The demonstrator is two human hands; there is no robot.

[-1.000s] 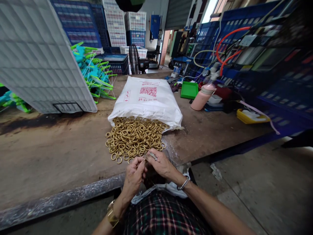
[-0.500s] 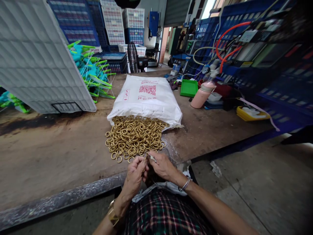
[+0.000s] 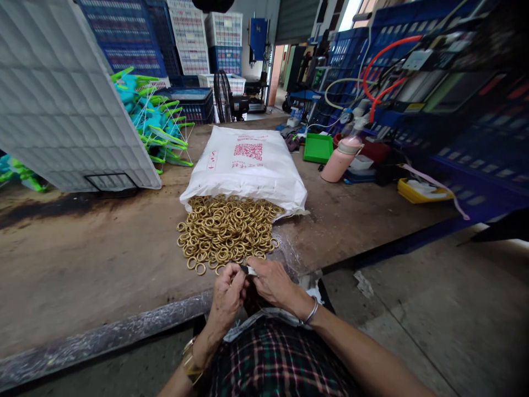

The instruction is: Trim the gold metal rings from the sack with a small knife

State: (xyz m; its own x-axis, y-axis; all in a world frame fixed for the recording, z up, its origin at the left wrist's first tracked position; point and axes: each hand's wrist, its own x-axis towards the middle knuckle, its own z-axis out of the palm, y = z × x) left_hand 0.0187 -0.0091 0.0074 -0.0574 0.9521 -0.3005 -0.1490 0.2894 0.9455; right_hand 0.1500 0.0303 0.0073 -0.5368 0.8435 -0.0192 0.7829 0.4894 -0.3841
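Note:
My left hand [image 3: 226, 292] is closed in a pinch near the table's front edge; what its fingertips hold is hidden. Beside it, my right hand [image 3: 276, 282] is closed around a small pale tool with a dark end [image 3: 249, 270], too small to name surely. That dark end meets my left fingertips. Just beyond both hands lies a heap of brass-coloured rings [image 3: 231, 229], spilling from the open mouth of a white woven sack [image 3: 252, 173] with red print. A few rings [image 3: 200, 269] lie loose at the heap's near side.
At the right stand a pink bottle [image 3: 341, 161], a green tray [image 3: 318, 148] and a yellow tray [image 3: 421, 191]. A grey ribbed panel [image 3: 78, 105] leans at the left, near turquoise and green plastic pieces [image 3: 159, 124]. A fan [image 3: 223, 96] and stacked crates [image 3: 225, 30] stand behind.
My right fingers have shifted slightly, and the tool's dark end now shows between my hands, turned towards the left fingertips. The heap and sack look unchanged.

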